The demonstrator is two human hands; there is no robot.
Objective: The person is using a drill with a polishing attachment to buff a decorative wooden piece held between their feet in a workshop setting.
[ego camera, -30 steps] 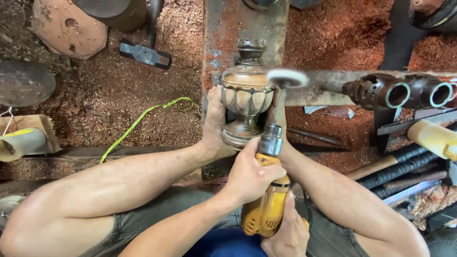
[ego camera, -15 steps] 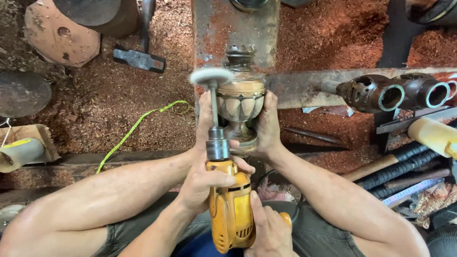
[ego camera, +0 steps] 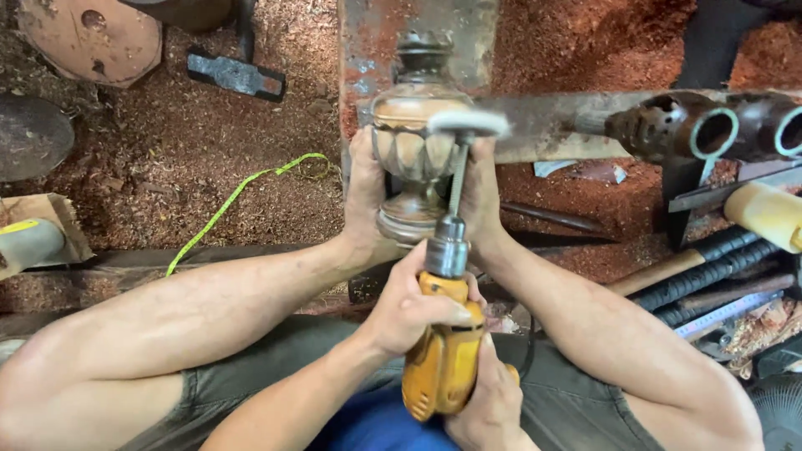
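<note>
Reddish sawdust (ego camera: 167, 167) blankets the floor. At eleven o'clock a hammer (ego camera: 236, 73) lies near a rusty octagonal plate (ego camera: 88, 38). A yellow-green cord (ego camera: 238, 194) trails at nine o'clock. A worn metal beam (ego camera: 376, 42) stands at twelve o'clock. Dark metal pipes (ego camera: 710, 125) lie at two o'clock, with threaded rods (ego camera: 718, 267) at four.

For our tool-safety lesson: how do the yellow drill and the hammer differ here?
The yellow drill is gripped by the left hand and the right hand. The hammer lies untouched on the sawdust. The drill is bright, the hammer dark. The drill's brush meets the carved wooden piece, and the hammer lies apart from it. Both are tools.
</note>
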